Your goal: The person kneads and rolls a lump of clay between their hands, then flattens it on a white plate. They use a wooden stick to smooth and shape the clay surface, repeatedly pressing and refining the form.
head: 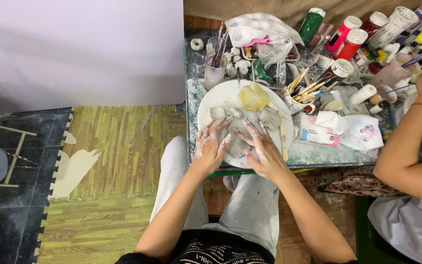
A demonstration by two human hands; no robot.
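Note:
A round white plate (210,103) lies on a glass-topped table and carries lumps of grey clay. My left hand (211,145) and my right hand (261,149), both smeared with clay, press together on a flat grey clay piece (239,145) at the plate's near side. Smaller clay lumps (218,112) and a bigger grey lump (270,119) lie further back on the plate. A yellowish sponge (253,97) rests at the plate's far side. A wooden modelling stick (284,139) lies along the plate's right edge.
Behind the plate stand a cup of brushes (214,68), a white paint palette (255,28), a pot of wooden tools (295,96) and several paint bottles (351,43). Packets of wipes (320,132) lie to the right. Another person's arm (406,132) reaches in at the right.

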